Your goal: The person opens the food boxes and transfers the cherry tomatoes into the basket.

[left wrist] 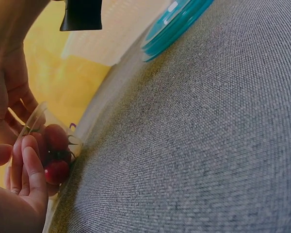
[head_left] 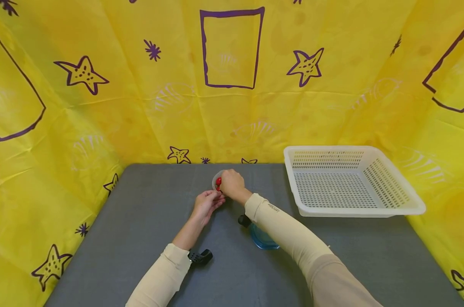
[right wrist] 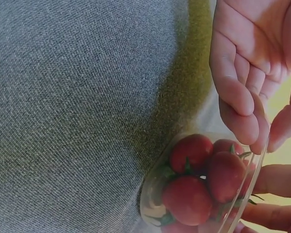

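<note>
Cherry tomatoes (right wrist: 186,200) with green stems fill a small clear plastic cup (right wrist: 153,194) near the table's far edge. In the right wrist view the left hand (right wrist: 247,77) has its thumb and fingertips at the cup's rim, pinching it. The same left hand (left wrist: 26,194) appears beside the tomatoes (left wrist: 56,171) in the left wrist view. Over the cup's mouth, the right hand (head_left: 232,184) is bent downward, with red tomatoes (head_left: 218,181) beside its knuckles. Fingers (right wrist: 271,179) of the right hand show behind the rim; I cannot tell what they hold.
A white perforated plastic basket (head_left: 354,211) stands at the back right. A round teal-blue plastic piece (head_left: 264,243) lies partly under the right sleeve. The grey table (head_left: 159,204) meets yellow patterned cloth at the back and sides. Black wrist cameras (head_left: 201,256) project from the cuffs.
</note>
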`<state>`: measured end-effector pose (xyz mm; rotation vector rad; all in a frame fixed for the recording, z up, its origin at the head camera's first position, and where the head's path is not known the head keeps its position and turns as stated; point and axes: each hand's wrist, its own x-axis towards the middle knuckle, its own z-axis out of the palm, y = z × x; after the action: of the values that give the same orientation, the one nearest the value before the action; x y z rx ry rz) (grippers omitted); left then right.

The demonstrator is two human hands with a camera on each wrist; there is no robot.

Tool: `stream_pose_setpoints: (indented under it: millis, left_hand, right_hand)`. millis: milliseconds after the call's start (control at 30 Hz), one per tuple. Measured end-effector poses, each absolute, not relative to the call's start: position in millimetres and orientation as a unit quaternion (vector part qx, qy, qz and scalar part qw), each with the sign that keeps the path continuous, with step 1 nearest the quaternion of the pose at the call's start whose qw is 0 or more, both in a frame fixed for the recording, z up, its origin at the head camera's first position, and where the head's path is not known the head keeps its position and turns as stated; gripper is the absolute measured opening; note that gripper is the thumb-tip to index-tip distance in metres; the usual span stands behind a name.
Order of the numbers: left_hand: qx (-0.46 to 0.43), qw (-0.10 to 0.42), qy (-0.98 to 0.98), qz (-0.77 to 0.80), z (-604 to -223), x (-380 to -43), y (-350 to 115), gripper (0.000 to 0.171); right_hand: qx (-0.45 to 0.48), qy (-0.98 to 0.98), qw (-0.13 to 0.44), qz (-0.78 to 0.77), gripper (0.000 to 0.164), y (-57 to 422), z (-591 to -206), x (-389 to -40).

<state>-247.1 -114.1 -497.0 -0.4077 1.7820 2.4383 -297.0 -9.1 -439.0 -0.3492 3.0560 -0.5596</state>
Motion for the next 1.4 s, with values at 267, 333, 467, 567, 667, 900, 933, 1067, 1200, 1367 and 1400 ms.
stream_pose_setpoints:
  millis: [267, 333, 467, 567, 667, 900, 933, 1067, 1200, 1367, 1400]
  left_hand:
    - [-0.136, 0.050, 0.582, 0.800, -496, -247, -114, 0.005]
    - [-0.140, 0.052, 0.584, 0.798, -497, -247, -114, 0.005]
    - [-0.147, 0.055, 0.590, 0.792, -497, -246, -115, 0.007]
    - [-0.148, 0.056, 0.592, 0.790, -497, -246, -114, 0.009]
    - [-0.147, 0.055, 0.594, 0.789, -497, -246, -114, 0.010]
    - [-0.150, 0.057, 0.596, 0.787, -497, -246, -115, 0.009]
    - [-0.150, 0.057, 0.596, 0.787, -497, -246, -115, 0.009]
    - [-0.152, 0.056, 0.593, 0.789, -497, -247, -116, 0.007]
    - [-0.156, 0.057, 0.595, 0.786, -498, -247, -116, 0.009]
    - [-0.156, 0.058, 0.599, 0.783, -496, -247, -116, 0.011]
    - [-0.155, 0.058, 0.599, 0.783, -496, -247, -116, 0.011]
  right_hand:
    - [-0.121, 0.976, 0.006, -0.183, 0.016, -6, -440, -298]
    - [-0.124, 0.975, 0.004, -0.185, 0.017, -4, -440, -298]
    - [-0.131, 0.973, 0.001, -0.190, 0.017, -1, -442, -298]
    - [-0.133, 0.973, 0.000, -0.187, 0.017, 1, -444, -299]
    - [-0.140, 0.973, -0.003, -0.184, 0.016, 4, -444, -300]
    - [-0.159, 0.966, -0.005, -0.203, 0.031, 11, -439, -302]
    - [-0.163, 0.965, -0.004, -0.206, 0.034, 12, -439, -303]
    - [-0.177, 0.960, 0.006, -0.217, 0.040, 15, -437, -306]
    - [-0.185, 0.956, 0.019, -0.225, 0.034, 16, -437, -308]
    - [-0.196, 0.955, 0.023, -0.223, 0.033, 18, -439, -309]
    - [-0.199, 0.954, 0.021, -0.224, 0.033, 18, -439, -310]
